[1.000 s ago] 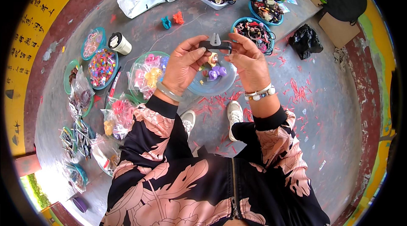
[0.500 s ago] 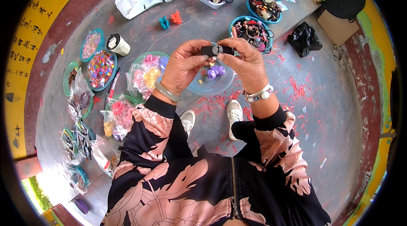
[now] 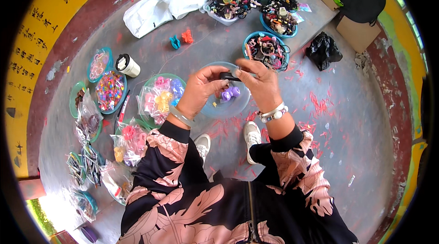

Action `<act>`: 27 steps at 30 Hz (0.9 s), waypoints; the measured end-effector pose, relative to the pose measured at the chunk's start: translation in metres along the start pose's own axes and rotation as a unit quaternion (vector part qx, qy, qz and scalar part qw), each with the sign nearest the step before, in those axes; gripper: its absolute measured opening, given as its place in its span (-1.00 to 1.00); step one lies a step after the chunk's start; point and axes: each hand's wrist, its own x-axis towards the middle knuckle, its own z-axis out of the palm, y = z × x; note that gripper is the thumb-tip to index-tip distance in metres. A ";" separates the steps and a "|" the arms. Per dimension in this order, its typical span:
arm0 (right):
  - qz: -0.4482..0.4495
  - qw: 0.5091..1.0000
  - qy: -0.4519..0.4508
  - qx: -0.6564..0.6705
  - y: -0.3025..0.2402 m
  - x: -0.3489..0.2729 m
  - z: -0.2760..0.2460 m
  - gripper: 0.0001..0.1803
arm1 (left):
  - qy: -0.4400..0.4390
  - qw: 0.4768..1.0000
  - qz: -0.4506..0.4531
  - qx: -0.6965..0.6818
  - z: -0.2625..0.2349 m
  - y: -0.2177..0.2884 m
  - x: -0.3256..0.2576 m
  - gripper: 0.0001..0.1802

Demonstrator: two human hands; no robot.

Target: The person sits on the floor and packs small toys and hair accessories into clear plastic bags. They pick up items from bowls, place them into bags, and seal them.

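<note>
Both the left hand and right hand pinch a small black plastic hair clip, seemingly light, stiff and best gripped at its ends, with a clear shallow bowl at six o'clock beneath it.

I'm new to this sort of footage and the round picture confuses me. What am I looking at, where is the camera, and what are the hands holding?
The camera sits on a person's head and looks down; its fisheye lens bends the edges. The left hand and right hand together hold a small black hair clip above a clear round plastic bowl with purple clips inside. Around it on the grey concrete floor lie blue-rimmed bowls of dark hair accessories, bags of colourful clips and a black plastic bag.
</note>
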 end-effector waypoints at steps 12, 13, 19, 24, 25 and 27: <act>-0.207 0.871 -0.327 -0.304 0.002 -0.064 0.019 -0.88 | 0.221 0.961 -0.119 0.116 -0.056 -0.055 0.048 -0.71; -0.216 0.842 -0.376 -0.322 0.002 -0.069 0.023 -0.90 | 0.233 0.956 -0.131 0.118 -0.061 -0.060 0.052 -0.71; -0.246 0.805 -0.427 -0.330 0.004 -0.074 0.026 -0.86 | 0.295 0.927 -0.119 0.199 -0.091 -0.082 0.093 -0.69; -0.222 0.811 -0.422 -0.340 -0.009 -0.061 0.018 -0.83 | 0.299 0.854 -0.092 0.415 -0.145 -0.149 0.152 -0.66; -0.224 0.813 -0.416 -0.340 -0.006 -0.059 0.017 -0.86 | 0.282 0.857 -0.094 0.420 -0.148 -0.155 0.166 -0.64; -0.227 0.817 -0.406 -0.341 -0.001 -0.058 0.016 -0.91 | 0.249 0.863 -0.100 0.428 -0.151 -0.164 0.189 -0.60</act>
